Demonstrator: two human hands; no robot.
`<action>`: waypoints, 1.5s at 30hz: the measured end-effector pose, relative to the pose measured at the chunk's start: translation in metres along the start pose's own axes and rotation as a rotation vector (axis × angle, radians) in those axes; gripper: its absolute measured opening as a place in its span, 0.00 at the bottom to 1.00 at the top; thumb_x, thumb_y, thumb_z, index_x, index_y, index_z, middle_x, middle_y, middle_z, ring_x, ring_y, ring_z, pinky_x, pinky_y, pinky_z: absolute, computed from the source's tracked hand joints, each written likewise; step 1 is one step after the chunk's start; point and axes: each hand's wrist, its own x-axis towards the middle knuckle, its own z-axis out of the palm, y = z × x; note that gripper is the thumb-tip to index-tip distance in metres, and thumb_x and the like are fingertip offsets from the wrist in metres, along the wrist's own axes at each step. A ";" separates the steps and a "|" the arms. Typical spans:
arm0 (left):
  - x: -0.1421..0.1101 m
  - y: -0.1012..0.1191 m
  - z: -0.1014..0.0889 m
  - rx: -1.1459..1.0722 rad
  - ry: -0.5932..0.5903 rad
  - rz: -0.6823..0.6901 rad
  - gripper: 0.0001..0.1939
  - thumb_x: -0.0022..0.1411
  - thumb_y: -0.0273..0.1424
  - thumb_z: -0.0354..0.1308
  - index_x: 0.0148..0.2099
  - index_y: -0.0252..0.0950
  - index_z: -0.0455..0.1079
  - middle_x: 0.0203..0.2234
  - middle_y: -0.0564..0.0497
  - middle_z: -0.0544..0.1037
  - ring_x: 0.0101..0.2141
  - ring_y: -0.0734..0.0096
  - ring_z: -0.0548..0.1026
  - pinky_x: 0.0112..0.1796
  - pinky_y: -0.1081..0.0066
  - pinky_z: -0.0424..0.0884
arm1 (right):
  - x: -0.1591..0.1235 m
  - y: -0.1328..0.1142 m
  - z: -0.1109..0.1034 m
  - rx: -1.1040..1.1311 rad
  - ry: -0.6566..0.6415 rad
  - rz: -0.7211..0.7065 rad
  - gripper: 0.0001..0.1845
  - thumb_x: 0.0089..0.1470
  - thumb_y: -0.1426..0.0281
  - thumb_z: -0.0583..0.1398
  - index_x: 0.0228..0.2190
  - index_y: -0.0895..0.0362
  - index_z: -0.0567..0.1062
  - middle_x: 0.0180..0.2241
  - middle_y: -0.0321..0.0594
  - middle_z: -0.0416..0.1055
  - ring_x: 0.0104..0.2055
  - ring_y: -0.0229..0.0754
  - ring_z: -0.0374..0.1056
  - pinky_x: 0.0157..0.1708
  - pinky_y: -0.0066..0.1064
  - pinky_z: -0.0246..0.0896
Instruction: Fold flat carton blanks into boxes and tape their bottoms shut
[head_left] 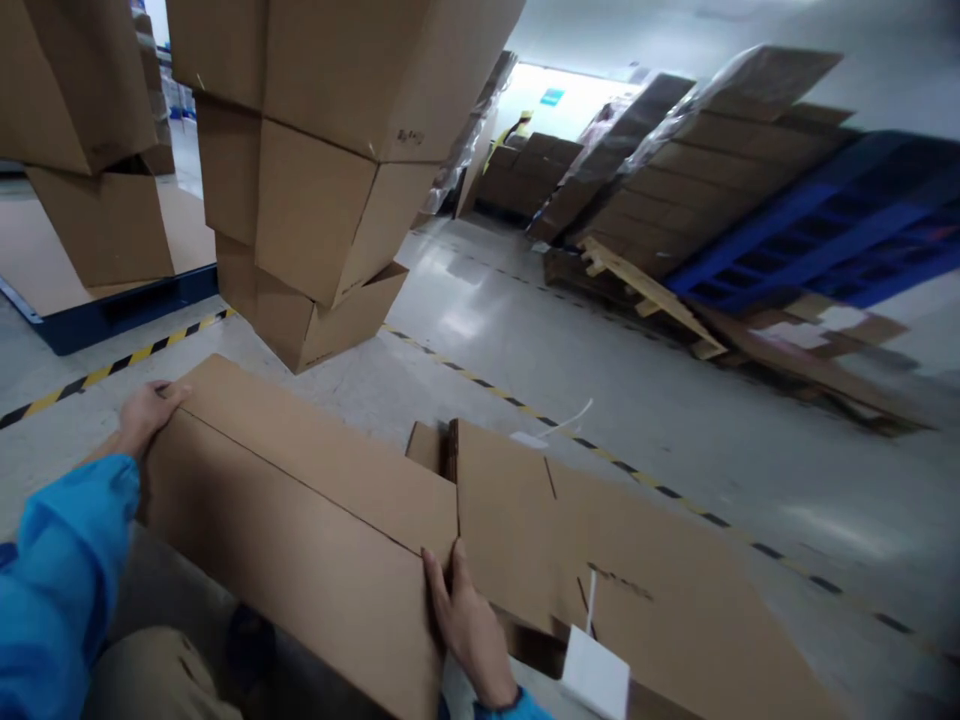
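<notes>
A closed brown cardboard box (300, 480) lies low in front of me, with a straight seam along its upper edge. My left hand (150, 415) grips its far left corner, thumb on top and the other fingers curled around the end. At the opposite end, my right hand (469, 615) holds the box's edge, its thumb and fingers on either side of the corner. Touching or very near that end is a stack of flattened cardboard cartons (600, 560). A white square piece (596, 672) with a thin white strip lies against the stack's near edge.
Tall stacked boxes (315, 210) stand just ahead, and more sit on a dark blue pallet (127, 310) at left. Yellow-black tape (525, 405) crosses the floor. Blue pallets (810, 220), a tilted wooden pallet (660, 295) and wrapped boxes (705, 160) line the right side.
</notes>
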 end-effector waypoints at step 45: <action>0.010 0.001 0.036 -0.143 -0.090 0.336 0.24 0.65 0.39 0.62 0.57 0.29 0.75 0.51 0.39 0.79 0.54 0.51 0.74 0.55 0.61 0.68 | 0.050 -0.208 0.008 -0.011 -0.197 -0.799 0.32 0.70 0.58 0.44 0.70 0.54 0.53 0.72 0.42 0.42 0.74 0.57 0.38 0.69 0.63 0.36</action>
